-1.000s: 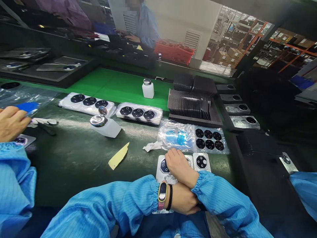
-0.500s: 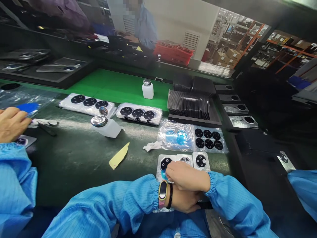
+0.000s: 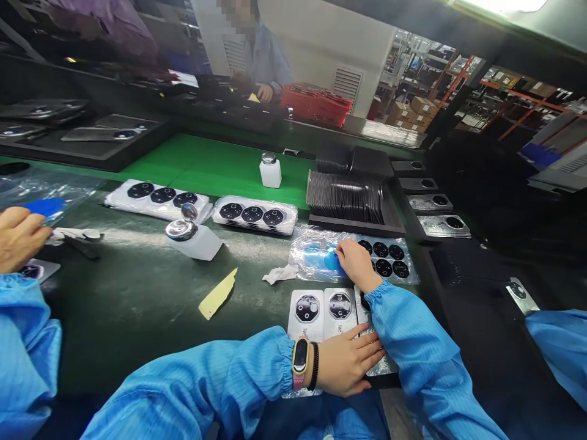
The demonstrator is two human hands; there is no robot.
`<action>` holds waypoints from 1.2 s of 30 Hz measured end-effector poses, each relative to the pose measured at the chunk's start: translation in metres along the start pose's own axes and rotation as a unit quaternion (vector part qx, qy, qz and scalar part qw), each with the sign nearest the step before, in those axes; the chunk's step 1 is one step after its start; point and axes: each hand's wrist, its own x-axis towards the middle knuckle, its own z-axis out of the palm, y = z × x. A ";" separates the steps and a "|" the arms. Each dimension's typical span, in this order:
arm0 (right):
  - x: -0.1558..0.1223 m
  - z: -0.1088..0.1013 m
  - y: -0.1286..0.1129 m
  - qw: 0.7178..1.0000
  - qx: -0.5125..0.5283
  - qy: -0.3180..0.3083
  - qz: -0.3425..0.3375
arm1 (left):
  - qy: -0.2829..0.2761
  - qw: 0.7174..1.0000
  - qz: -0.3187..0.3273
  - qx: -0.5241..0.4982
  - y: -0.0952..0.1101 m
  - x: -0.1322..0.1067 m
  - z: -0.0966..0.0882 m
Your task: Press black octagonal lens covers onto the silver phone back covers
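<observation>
Three silver cover plates with round black camera rings lie side by side at the near edge, among them one (image 3: 306,313) and its neighbour (image 3: 340,308). My left hand (image 3: 348,365) lies flat on their lower ends, fingers stretched out. My right hand (image 3: 358,264) reaches forward to a clear plastic sheet carrying a heap of blue film pieces (image 3: 323,256), its fingertips pinched together at the heap's right edge. Just right of that hand is a sheet of black octagonal rings (image 3: 389,260).
A tipped dispenser bottle (image 3: 192,237), a yellow paper scrap (image 3: 217,294) and a white wipe (image 3: 279,274) lie on the dark mat. Two packs of black rings (image 3: 158,198) (image 3: 257,215) and stacked black trays (image 3: 346,195) border the green belt (image 3: 206,162). A co-worker's hand (image 3: 16,238) works at left.
My right hand has lifted off the cover plates and moved forward to the blue film heap. My left hand, hidden under it before, now shows flat on the plates.
</observation>
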 end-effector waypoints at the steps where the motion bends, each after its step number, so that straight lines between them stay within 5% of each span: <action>1: 0.001 0.001 0.000 1.000 -0.005 0.000 0.006 | -0.002 1.000 0.002 -0.001 0.000 0.000 0.000; 10: 0.000 -0.006 -0.004 0.999 -0.012 0.036 -0.008 | 0.030 0.999 0.017 0.020 0.000 0.004 0.003; 15: 0.001 0.006 -0.043 0.956 0.094 0.032 -0.276 | 0.003 0.999 0.015 0.032 0.002 0.009 -0.001; 18: 0.003 0.017 -0.073 0.927 0.109 -0.014 -0.359 | -0.017 0.999 0.020 0.040 0.004 0.012 -0.003; 24: 0.010 0.028 -0.098 0.945 0.037 -0.100 -0.308 | -0.030 0.997 0.043 0.056 0.004 0.015 -0.002; 36: 0.010 0.031 -0.094 0.948 0.067 -0.113 -0.289 | -0.027 0.997 0.042 0.054 0.007 0.012 0.010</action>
